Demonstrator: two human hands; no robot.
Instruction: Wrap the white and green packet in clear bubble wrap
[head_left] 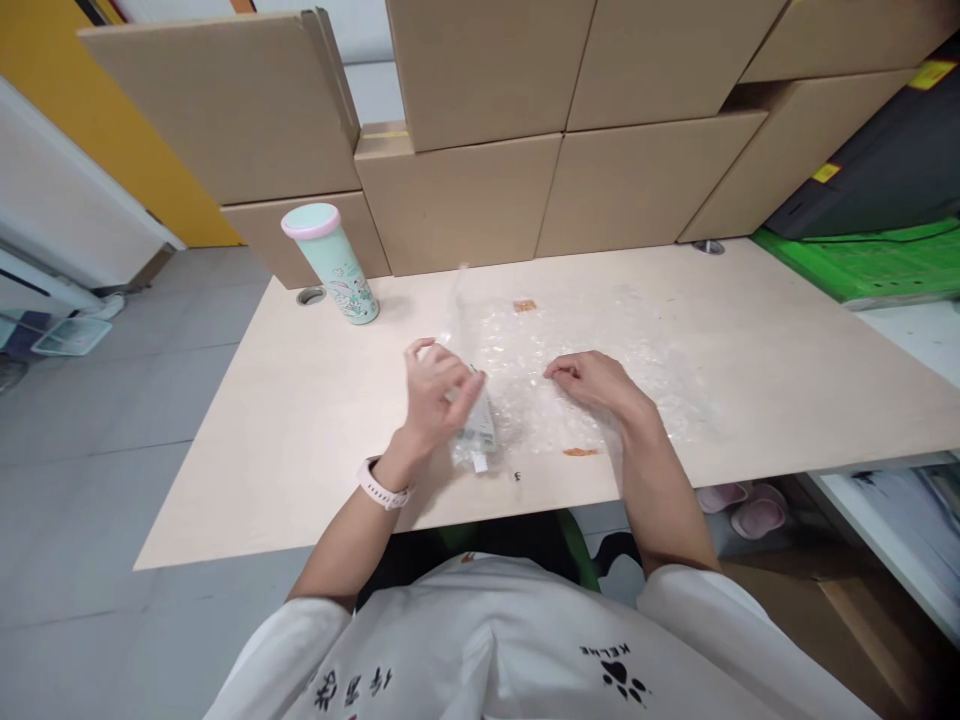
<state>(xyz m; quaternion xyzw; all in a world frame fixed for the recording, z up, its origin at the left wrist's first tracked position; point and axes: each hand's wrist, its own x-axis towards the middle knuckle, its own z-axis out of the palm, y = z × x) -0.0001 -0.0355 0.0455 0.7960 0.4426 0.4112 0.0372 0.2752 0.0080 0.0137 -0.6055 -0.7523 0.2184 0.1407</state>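
A clear sheet of bubble wrap [592, 350] lies spread on the pale wooden table [300, 450]. My left hand [435, 395] curls over a small tube-like item [480, 430], partly rolled in the wrap's near-left edge, with fingers bent around wrap and item. My right hand [592, 385] rests knuckles up on the bubble wrap, its fingers curled and pinching the film. A white watch band sits on my left wrist.
A mint green tumbler [337, 262] with a pink lid stands at the table's back left, by a cable hole. Cardboard boxes [480, 150] are stacked along the back. Two orange tape bits [525, 305] stick to the wrap. A green mat [877, 265] lies right.
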